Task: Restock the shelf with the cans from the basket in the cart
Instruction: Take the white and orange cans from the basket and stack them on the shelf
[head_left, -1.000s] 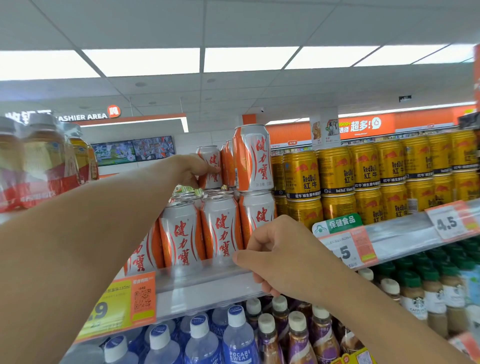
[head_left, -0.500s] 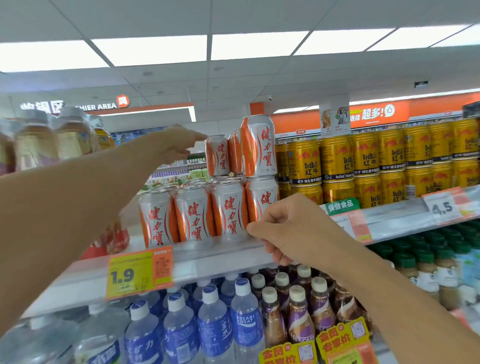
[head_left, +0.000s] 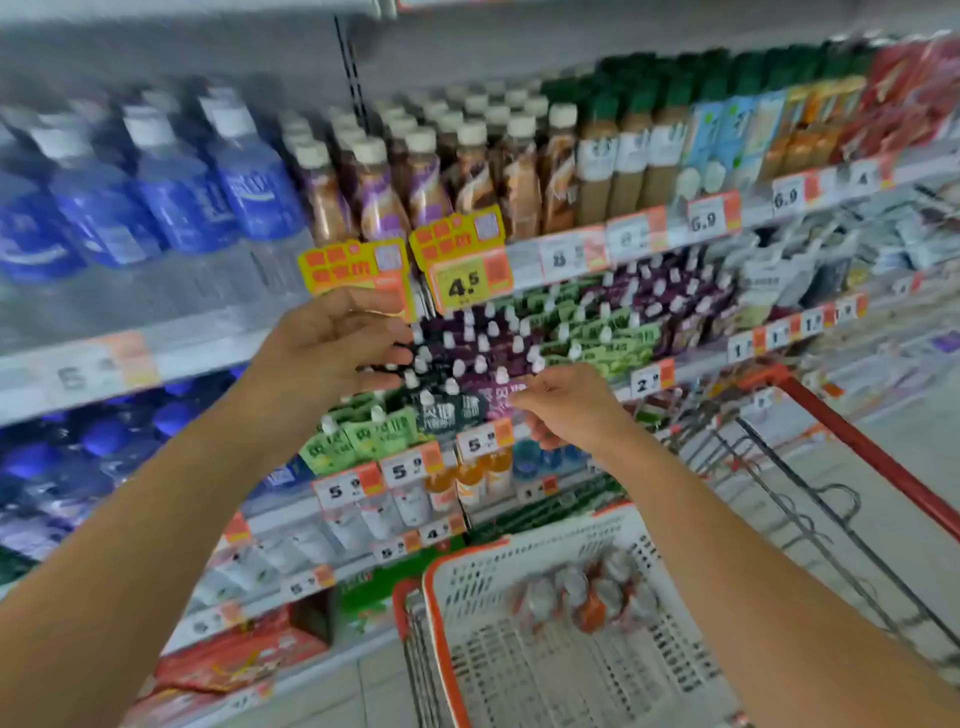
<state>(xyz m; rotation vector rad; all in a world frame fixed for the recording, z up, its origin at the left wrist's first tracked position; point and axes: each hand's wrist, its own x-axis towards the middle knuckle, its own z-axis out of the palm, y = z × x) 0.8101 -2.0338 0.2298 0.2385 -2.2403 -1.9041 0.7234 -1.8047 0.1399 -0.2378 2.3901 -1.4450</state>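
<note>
White basket (head_left: 483, 623) in cart (head_left: 857, 441) w/ cans (head_left: 587, 592) | drink shelves (head_left: 208, 343) | tile floor (head_left: 914, 457)

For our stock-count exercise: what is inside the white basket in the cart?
A small cluster of cans, orange and silver, lies toward the back of the white basket. Blur hides their exact number, and the right forearm covers the basket's right side.
</note>
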